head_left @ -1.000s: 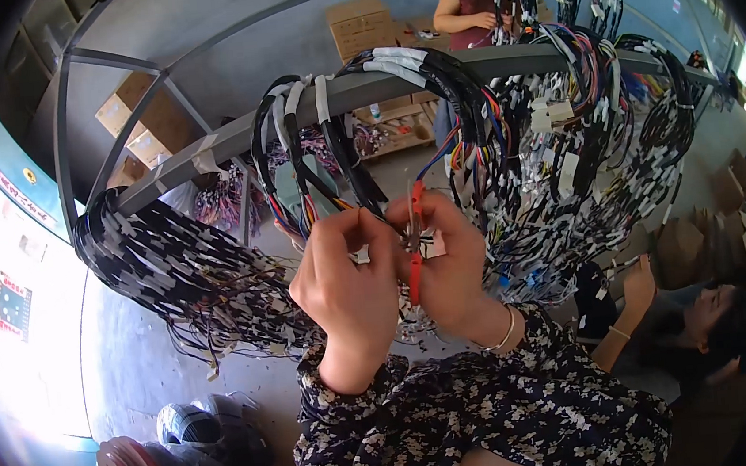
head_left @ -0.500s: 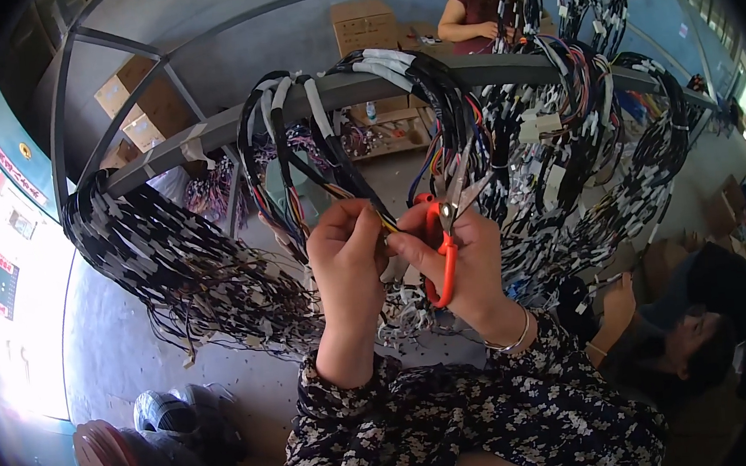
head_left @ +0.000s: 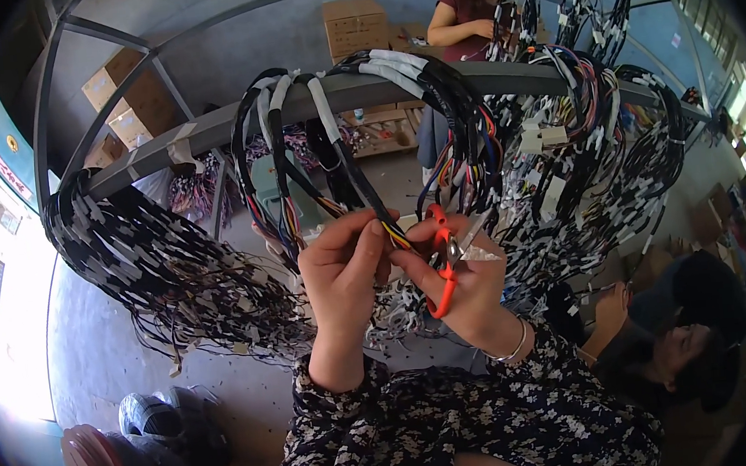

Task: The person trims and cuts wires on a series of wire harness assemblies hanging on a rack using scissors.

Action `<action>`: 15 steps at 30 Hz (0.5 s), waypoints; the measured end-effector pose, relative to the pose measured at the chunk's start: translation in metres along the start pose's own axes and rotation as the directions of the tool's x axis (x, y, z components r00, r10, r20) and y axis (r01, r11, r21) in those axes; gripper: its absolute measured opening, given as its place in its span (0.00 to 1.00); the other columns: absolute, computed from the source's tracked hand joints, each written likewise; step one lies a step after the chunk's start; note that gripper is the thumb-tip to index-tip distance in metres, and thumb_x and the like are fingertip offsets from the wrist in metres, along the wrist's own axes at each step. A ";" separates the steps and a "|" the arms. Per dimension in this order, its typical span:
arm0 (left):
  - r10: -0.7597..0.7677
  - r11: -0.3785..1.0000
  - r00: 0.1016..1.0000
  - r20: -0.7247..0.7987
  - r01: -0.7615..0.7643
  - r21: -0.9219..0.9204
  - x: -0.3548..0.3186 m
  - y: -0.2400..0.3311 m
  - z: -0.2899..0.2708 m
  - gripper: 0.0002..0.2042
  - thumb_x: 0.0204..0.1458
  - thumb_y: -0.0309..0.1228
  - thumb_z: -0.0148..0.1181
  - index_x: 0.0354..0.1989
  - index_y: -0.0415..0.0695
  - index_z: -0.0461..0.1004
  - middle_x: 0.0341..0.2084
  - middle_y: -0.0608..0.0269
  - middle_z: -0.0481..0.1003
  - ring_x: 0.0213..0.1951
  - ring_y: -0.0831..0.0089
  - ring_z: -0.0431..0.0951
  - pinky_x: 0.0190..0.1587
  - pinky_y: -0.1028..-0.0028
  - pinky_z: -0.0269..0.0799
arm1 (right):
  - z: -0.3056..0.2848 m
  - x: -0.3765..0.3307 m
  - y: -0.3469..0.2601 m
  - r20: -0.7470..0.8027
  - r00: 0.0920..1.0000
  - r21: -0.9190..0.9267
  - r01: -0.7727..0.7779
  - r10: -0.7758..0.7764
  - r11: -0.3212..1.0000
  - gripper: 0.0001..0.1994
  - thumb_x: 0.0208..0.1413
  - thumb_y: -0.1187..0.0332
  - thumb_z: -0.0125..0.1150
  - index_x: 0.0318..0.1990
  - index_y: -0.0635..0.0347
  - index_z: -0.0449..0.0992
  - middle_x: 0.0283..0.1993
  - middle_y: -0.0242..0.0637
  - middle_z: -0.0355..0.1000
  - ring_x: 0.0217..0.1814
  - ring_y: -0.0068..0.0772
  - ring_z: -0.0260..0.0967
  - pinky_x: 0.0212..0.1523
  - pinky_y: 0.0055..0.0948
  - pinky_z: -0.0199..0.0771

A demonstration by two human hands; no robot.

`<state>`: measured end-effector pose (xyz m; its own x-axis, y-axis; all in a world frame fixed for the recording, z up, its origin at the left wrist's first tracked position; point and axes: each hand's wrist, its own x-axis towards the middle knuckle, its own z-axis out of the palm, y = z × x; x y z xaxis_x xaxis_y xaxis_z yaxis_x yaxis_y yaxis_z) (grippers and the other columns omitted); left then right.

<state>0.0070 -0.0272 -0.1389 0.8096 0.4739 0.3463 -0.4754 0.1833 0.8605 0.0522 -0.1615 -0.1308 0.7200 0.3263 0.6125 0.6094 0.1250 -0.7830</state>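
My left hand (head_left: 341,271) is closed in a pinch round a black-taped wire harness branch (head_left: 353,177) that hangs from the metal bar. Just past those fingertips, bare yellow, red and white wires (head_left: 399,236) come out of the black wrap. My right hand (head_left: 478,299) holds scissors (head_left: 455,249) with orange handles, blades directed up and to the right. Its thumb and finger also touch the wire end beside my left hand. The exact grip on the wires is partly hidden.
A grey metal bar (head_left: 222,126) spans the view, draped with thick harness bundles (head_left: 138,240) on both sides. One person (head_left: 466,25) stands beyond it, another (head_left: 692,329) works low at the right. Cardboard boxes (head_left: 355,26) sit behind; spools (head_left: 91,462) stand at lower left.
The scissors have tipped down and to the right, their blades now lower. More of the coloured wires shows between my hands. The whole view has shifted slightly.
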 end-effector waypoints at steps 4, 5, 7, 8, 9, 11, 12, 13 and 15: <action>-0.226 0.953 0.973 0.041 0.230 -0.198 0.002 0.001 0.004 0.09 0.65 0.29 0.56 0.44 0.35 0.79 0.25 0.70 0.76 0.20 0.88 0.68 0.21 0.86 0.58 | -0.002 0.000 0.000 0.028 0.999 0.079 -0.048 0.046 0.996 0.10 0.55 0.79 0.70 0.42 0.67 0.75 0.34 0.35 0.78 0.34 0.20 0.78 0.33 0.20 0.78; -0.284 0.937 0.959 0.019 0.282 -0.207 0.003 0.001 0.008 0.10 0.65 0.30 0.56 0.44 0.36 0.79 0.24 0.71 0.75 0.20 0.88 0.67 0.21 0.87 0.57 | -0.003 0.000 0.000 0.042 0.984 0.233 -0.179 0.174 0.956 0.10 0.55 0.79 0.70 0.42 0.68 0.75 0.35 0.36 0.79 0.34 0.20 0.79 0.33 0.20 0.78; -0.347 0.916 0.938 0.005 0.340 -0.215 0.006 0.000 0.009 0.10 0.66 0.32 0.56 0.44 0.37 0.78 0.23 0.73 0.75 0.20 0.88 0.66 0.21 0.87 0.56 | -0.006 0.001 0.001 0.064 0.983 0.179 -0.182 0.174 0.967 0.09 0.56 0.79 0.69 0.42 0.69 0.75 0.35 0.37 0.79 0.34 0.22 0.79 0.34 0.20 0.79; -0.376 0.898 0.925 0.056 0.379 -0.224 0.008 0.000 0.007 0.10 0.66 0.32 0.56 0.44 0.38 0.78 0.24 0.72 0.75 0.20 0.88 0.67 0.21 0.87 0.56 | -0.008 0.001 0.002 0.089 0.981 0.126 -0.182 0.172 0.975 0.09 0.56 0.79 0.68 0.42 0.70 0.75 0.35 0.38 0.79 0.34 0.24 0.80 0.34 0.21 0.79; -0.404 0.879 0.908 0.109 0.418 -0.231 0.010 0.000 0.007 0.10 0.66 0.33 0.56 0.44 0.38 0.78 0.24 0.72 0.75 0.20 0.88 0.67 0.21 0.87 0.56 | -0.009 0.001 0.003 0.082 0.981 0.125 -0.183 0.173 0.975 0.09 0.56 0.79 0.68 0.42 0.70 0.75 0.35 0.38 0.79 0.34 0.24 0.80 0.34 0.21 0.79; -0.412 0.867 0.893 0.183 0.445 -0.224 0.018 -0.002 0.007 0.10 0.66 0.33 0.56 0.44 0.38 0.78 0.25 0.71 0.76 0.20 0.88 0.68 0.21 0.87 0.56 | -0.009 -0.001 0.006 0.065 0.972 0.226 -0.233 0.224 0.946 0.09 0.57 0.80 0.67 0.42 0.71 0.74 0.35 0.40 0.79 0.35 0.27 0.81 0.36 0.22 0.81; -0.416 0.857 0.876 0.244 0.468 -0.218 0.021 -0.002 0.006 0.11 0.66 0.33 0.56 0.45 0.38 0.78 0.25 0.71 0.76 0.20 0.87 0.68 0.20 0.87 0.56 | -0.008 -0.002 0.006 0.062 0.972 0.229 -0.234 0.226 0.945 0.09 0.57 0.80 0.67 0.42 0.71 0.74 0.35 0.40 0.79 0.35 0.27 0.81 0.36 0.22 0.81; -0.418 0.857 0.875 0.244 0.469 -0.214 0.024 -0.002 0.004 0.11 0.66 0.33 0.56 0.45 0.38 0.78 0.25 0.71 0.76 0.20 0.87 0.68 0.20 0.87 0.56 | -0.006 -0.001 0.004 0.052 0.967 0.288 -0.252 0.248 0.924 0.08 0.56 0.81 0.67 0.40 0.71 0.74 0.35 0.41 0.78 0.35 0.30 0.81 0.36 0.24 0.80; -0.428 0.833 0.840 0.333 0.509 -0.216 0.030 0.000 0.002 0.11 0.65 0.33 0.56 0.45 0.38 0.77 0.26 0.70 0.76 0.20 0.87 0.68 0.20 0.86 0.57 | -0.003 -0.002 0.003 0.042 0.962 0.347 -0.267 0.270 0.899 0.07 0.55 0.83 0.67 0.39 0.71 0.75 0.35 0.42 0.78 0.35 0.32 0.81 0.36 0.25 0.80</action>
<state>0.0319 -0.0150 -0.1281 0.9983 0.0328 0.0477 -0.0578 0.5799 0.8126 0.0537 -0.1648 -0.1341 0.8434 0.3866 0.3732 0.2399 0.3505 -0.9053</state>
